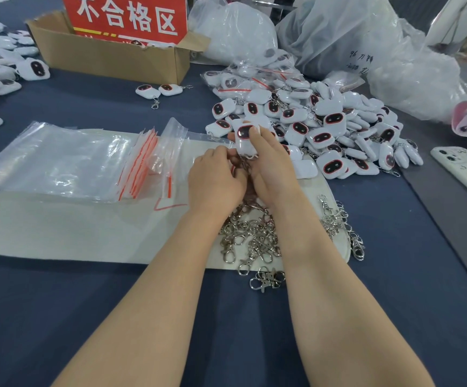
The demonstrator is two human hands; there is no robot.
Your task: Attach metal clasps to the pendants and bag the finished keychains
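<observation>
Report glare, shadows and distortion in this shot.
Head view: soft even light with faint shadows; white glare on the zip bags and plastic sacks; wide-angle stretching toward the edges; the pendant held by the right hand reads clearly.

The pendants heaped toward the bench's far right edge are smooth white plastic with glossy dark faces. The clasps near the front edge are bright polished metal. The zip bags are clear, shiny film with red strips. They lie on a pale, matt, felt-like mat. The bench is covered in matt dark-blue cloth. The box is dull brown cardboard.
</observation>
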